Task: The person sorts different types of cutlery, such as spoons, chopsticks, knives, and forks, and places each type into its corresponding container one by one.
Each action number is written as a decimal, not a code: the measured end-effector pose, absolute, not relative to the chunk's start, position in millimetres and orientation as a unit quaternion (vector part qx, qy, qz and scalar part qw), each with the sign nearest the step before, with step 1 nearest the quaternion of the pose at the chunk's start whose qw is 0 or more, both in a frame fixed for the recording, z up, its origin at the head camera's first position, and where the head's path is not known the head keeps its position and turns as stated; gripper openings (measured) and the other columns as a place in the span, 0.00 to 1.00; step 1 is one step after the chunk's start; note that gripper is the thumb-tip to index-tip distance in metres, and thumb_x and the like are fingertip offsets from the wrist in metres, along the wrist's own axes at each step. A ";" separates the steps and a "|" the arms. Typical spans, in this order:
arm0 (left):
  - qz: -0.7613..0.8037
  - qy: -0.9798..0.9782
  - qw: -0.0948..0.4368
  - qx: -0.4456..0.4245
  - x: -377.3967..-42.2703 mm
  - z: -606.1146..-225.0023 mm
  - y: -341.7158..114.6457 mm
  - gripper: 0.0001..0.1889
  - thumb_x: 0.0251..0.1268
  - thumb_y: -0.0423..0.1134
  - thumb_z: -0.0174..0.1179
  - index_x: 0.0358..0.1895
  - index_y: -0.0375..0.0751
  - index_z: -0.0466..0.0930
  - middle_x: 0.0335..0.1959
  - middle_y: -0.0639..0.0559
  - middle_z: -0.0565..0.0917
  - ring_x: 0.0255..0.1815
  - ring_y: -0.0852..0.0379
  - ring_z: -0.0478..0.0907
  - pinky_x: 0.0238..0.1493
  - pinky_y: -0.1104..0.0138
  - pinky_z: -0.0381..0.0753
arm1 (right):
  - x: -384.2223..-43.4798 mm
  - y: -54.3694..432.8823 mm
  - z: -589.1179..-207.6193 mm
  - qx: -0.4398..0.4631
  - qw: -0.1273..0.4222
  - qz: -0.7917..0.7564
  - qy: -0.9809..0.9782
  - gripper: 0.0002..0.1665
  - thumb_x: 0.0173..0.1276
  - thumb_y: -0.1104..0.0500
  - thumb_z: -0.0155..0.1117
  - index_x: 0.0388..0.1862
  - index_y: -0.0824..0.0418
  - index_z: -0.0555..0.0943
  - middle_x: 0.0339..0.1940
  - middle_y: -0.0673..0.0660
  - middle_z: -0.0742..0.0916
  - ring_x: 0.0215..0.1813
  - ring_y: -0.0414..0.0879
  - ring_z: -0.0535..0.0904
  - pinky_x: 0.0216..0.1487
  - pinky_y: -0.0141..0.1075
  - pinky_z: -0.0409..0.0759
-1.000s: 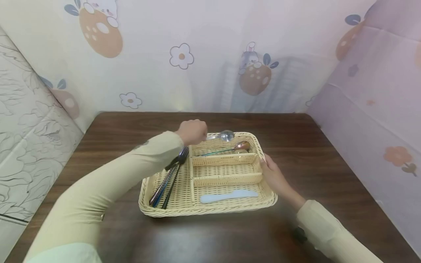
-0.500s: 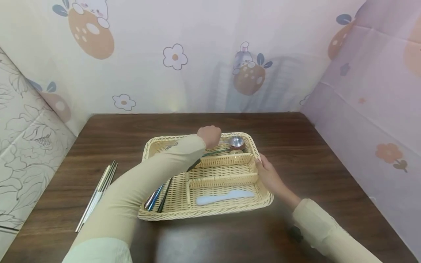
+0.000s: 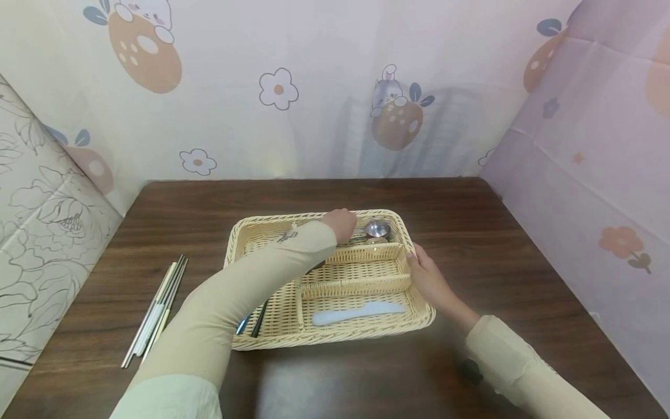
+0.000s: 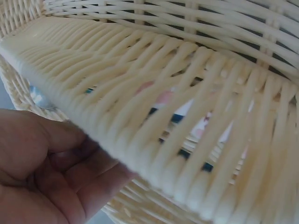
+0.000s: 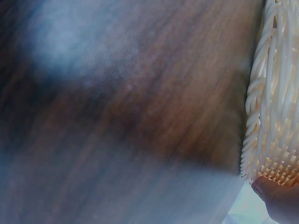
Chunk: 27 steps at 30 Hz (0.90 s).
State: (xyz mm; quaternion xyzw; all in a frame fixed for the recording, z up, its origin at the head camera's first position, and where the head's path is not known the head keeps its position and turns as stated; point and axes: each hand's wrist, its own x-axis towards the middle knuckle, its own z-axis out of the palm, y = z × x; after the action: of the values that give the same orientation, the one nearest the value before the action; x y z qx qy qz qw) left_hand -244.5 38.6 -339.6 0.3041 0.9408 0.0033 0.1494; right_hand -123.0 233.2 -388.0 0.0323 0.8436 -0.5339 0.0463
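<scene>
A cream woven cutlery basket (image 3: 335, 340) with dividers sits on the table. My left hand (image 3: 341, 226) reaches into its back right compartment, holding a metal spoon by its handle. The shiny spoon bowl (image 3: 377, 228) points right, low in that compartment, over another spoon. In the left wrist view, the curled left hand (image 4: 65, 172) is beside a woven divider (image 4: 140, 126), which hides the fingertips. My right hand (image 3: 431, 282) grips the basket's right rim, thumb on top. A pale blue plastic knife (image 3: 358, 313) lies in the front right compartment.
Several chopsticks (image 3: 157, 311) lie on the brown wooden table (image 3: 445, 215), left of the basket. Dark-handled utensils (image 3: 259, 320) lie in the long left compartment, partly under the left sleeve. Patterned curtains (image 3: 324, 128) stand behind and at the sides.
My left hand has moved right and down, bringing the metal spoon from above the back compartment into it. The right hand keeps its grip on the rim. Chopsticks at left have come into view.
</scene>
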 end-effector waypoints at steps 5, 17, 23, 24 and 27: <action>-0.006 0.943 0.128 0.307 -250.8 -350.7 36.2 0.13 0.73 0.31 0.44 0.47 0.37 0.80 0.42 0.46 0.83 0.33 0.56 0.78 0.35 0.64 0.80 | -128.7 232.7 -388.9 0.023 0.048 -0.528 0.847 0.30 0.79 0.55 0.33 0.75 0.66 0.49 0.66 0.73 0.68 0.67 0.63 0.64 0.69 0.53 0.52; 0.104 0.949 0.025 0.297 -213.1 -288.1 -60.8 0.13 0.66 0.27 0.48 0.23 0.41 0.76 0.19 0.54 0.74 0.21 0.58 0.69 0.23 0.65 0.75 | -135.3 235.6 -392.6 0.014 0.058 -0.522 0.851 0.31 0.80 0.54 0.31 0.76 0.66 0.46 0.69 0.73 0.64 0.70 0.65 0.58 0.69 0.56 0.50; 0.128 0.963 -0.034 0.235 -184.8 -288.0 -171.0 0.07 0.62 0.30 0.56 0.37 0.37 0.84 0.30 0.47 0.85 0.27 0.51 0.80 0.27 0.56 0.80 | -134.0 246.9 -391.2 0.022 0.051 -0.504 0.862 0.32 0.79 0.52 0.32 0.75 0.67 0.47 0.69 0.73 0.63 0.70 0.65 0.58 0.69 0.56 0.51; 0.124 0.967 -0.037 0.221 -181.4 -292.3 -187.4 0.06 0.60 0.31 0.58 0.37 0.37 0.84 0.31 0.46 0.85 0.27 0.50 0.80 0.26 0.54 0.80 | -133.7 249.3 -390.6 0.023 0.050 -0.501 0.864 0.32 0.79 0.52 0.32 0.75 0.67 0.47 0.69 0.73 0.63 0.70 0.65 0.58 0.69 0.56 0.51; 0.124 0.975 -0.038 0.182 -172.5 -312.7 -229.3 0.05 0.60 0.31 0.58 0.32 0.36 0.83 0.25 0.46 0.83 0.21 0.53 0.76 0.20 0.55 0.76 | -132.7 255.8 -388.9 0.021 0.046 -0.495 0.868 0.32 0.79 0.52 0.31 0.75 0.68 0.46 0.70 0.74 0.62 0.70 0.66 0.56 0.68 0.57 0.50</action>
State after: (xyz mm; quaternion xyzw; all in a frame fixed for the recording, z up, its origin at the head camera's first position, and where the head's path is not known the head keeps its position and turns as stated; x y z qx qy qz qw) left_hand -172.5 -229.3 -312.7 0.1817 0.9748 0.1242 -0.0376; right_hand -132.7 255.8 -388.9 0.0214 0.8675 -0.4948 0.0460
